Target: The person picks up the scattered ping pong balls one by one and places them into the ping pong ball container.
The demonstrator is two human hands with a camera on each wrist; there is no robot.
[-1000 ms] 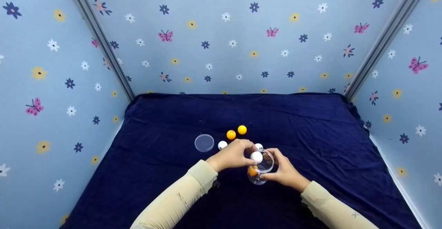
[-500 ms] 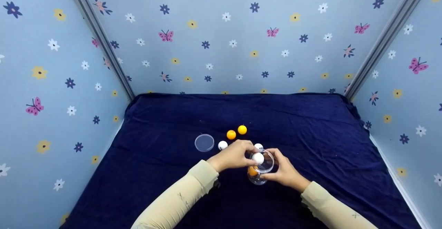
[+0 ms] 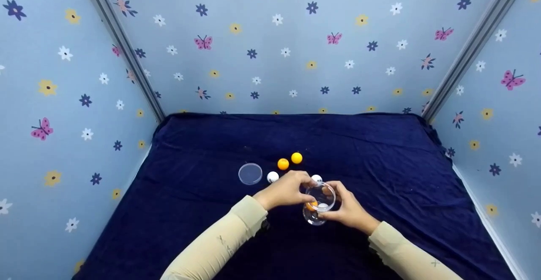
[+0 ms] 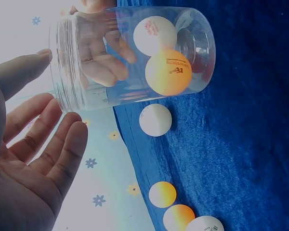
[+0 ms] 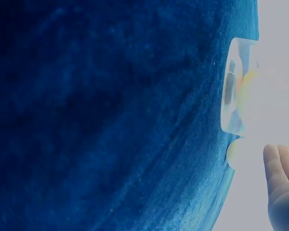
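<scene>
A clear plastic jar (image 4: 130, 89) leans toward the upper right in the head view, and my right hand (image 3: 351, 210) grips its side. Inside it, near the bottom, lie a white ping-pong ball (image 4: 155, 36) and an orange ping-pong ball (image 4: 168, 74). At the jar's mouth is my left hand (image 3: 286, 190), its fingers loose and holding no ball; in the left wrist view the thumb touches the rim. Beyond the jar, a white ball (image 3: 316, 179) rests on the cloth, partly covered by the left fingers and rim. The right wrist view is washed out where the jar appears.
Past the left hand lie another white ball (image 3: 272, 177) and two orange ones, a nearer ball (image 3: 283, 164) and a farther ball (image 3: 296, 158). A clear round lid (image 3: 250, 174) lies to their left. Dark blue cloth (image 3: 203, 229) covers the table; patterned walls (image 3: 270, 60) enclose it.
The white ball that my left hand held at the jar's mouth has been let go and dropped into the jar beside the orange one. Both hands have stayed in place.
</scene>
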